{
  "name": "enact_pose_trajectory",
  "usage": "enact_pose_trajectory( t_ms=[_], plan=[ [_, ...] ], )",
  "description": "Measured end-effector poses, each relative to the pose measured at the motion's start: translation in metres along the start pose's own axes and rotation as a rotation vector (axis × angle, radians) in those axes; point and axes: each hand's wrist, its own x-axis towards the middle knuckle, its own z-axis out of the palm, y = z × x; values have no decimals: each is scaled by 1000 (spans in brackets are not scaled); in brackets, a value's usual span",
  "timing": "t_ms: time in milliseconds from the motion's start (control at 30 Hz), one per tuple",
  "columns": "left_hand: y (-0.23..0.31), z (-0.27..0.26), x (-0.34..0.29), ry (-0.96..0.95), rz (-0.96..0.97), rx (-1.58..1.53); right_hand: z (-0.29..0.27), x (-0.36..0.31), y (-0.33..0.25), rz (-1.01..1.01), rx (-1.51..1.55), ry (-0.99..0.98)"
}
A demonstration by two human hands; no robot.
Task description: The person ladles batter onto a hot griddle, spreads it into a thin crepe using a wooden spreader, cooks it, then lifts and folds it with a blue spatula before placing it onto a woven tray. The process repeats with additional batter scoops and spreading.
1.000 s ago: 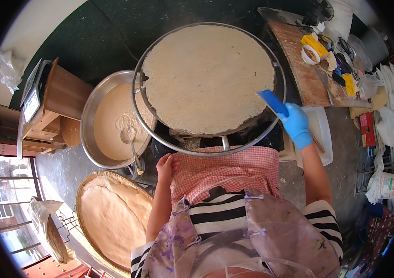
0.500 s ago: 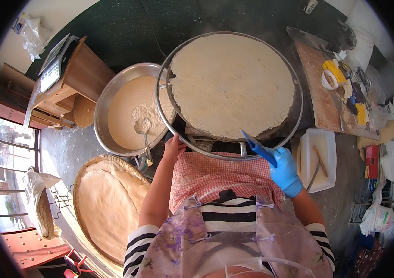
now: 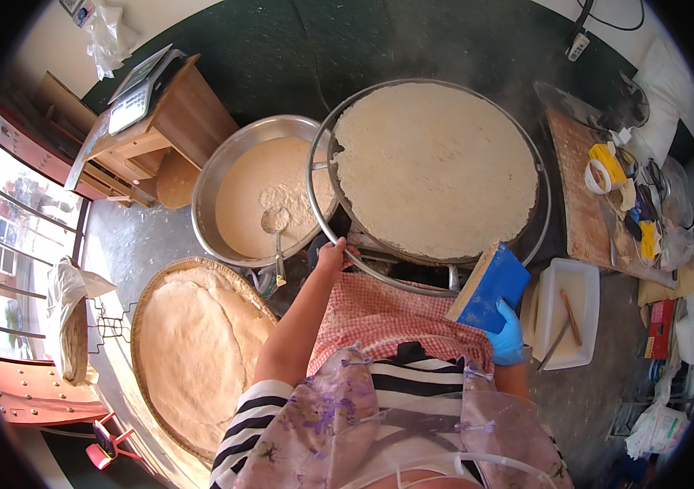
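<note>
A broad pale pancake (image 3: pixel 437 171) covers a round griddle, and steam rises near it. Around the griddle runs a metal ring (image 3: pixel 316 196). Its near left side is in the grasp of my left hand (image 3: pixel 334 256), which is bare. In a blue glove, my right hand (image 3: pixel 508 336) grips a flat blue scraper (image 3: pixel 497 287) with a pale, batter-smeared edge. The scraper is tilted at the near right of the ring, its broad face showing. Left of the griddle stands a metal basin (image 3: pixel 202 204) of beige batter, with a ladle (image 3: pixel 278 244) resting in it.
Finished flat pancakes (image 3: pixel 200 350) lie on a round woven tray at the left. A white plastic tub (image 3: pixel 590 326) with sticks sits right of my glove. Beyond it is a cluttered wooden board (image 3: pixel 579 212). A wooden cabinet (image 3: pixel 188 106) with a scale stands far left.
My right hand has drawn back toward my body and turned the scraper, so its broad blue face now shows. My left hand stays at the ring. The whole view has shifted slightly.
</note>
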Motion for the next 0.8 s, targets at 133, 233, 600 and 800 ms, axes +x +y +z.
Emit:
enact_pose_trajectory(
  t_ms=[133, 233, 600, 800],
  plan=[
    [-46, 37, -19, 17, 18, -209, -41, 17, 13, -57, -71, -76],
    [-78, 68, -45, 18, 21, -292, -83, 43, 23, -61, -133, -146],
    [-72, 2, -44, -223, -64, -324, -166, 69, 18, 48, -1006, -182],
    [-49, -43, -62, 58, 9, -316, -197, 98, 29, -179, -743, -519]
  ],
)
